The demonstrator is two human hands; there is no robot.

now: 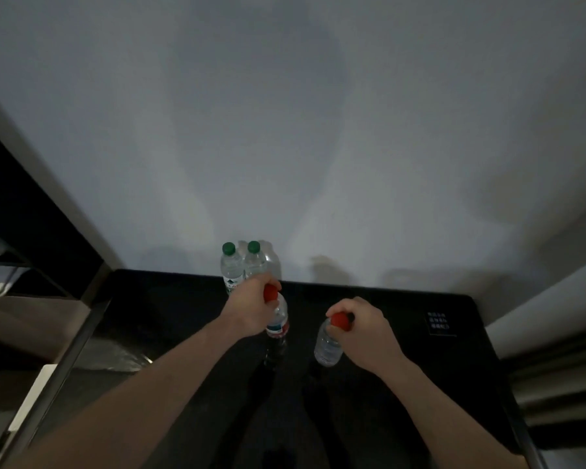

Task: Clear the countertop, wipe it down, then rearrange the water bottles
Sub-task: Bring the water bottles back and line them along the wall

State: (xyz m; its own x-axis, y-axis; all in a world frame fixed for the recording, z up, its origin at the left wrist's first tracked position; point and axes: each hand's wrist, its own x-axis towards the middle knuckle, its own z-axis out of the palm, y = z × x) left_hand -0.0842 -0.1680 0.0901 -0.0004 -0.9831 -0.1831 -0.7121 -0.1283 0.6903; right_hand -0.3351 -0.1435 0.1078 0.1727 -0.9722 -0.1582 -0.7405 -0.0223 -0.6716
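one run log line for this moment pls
left hand grips red-cap bottle | right hand grips red-cap bottle | two green-cap bottles by wall | counter dark

Glossy black countertop (183, 319); clear, seemingly plastic bottles (232, 265).

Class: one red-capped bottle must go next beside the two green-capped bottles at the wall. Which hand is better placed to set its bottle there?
Left hand: its red-capped bottle is already right by the green-capped bottles; the right hand is farther away.
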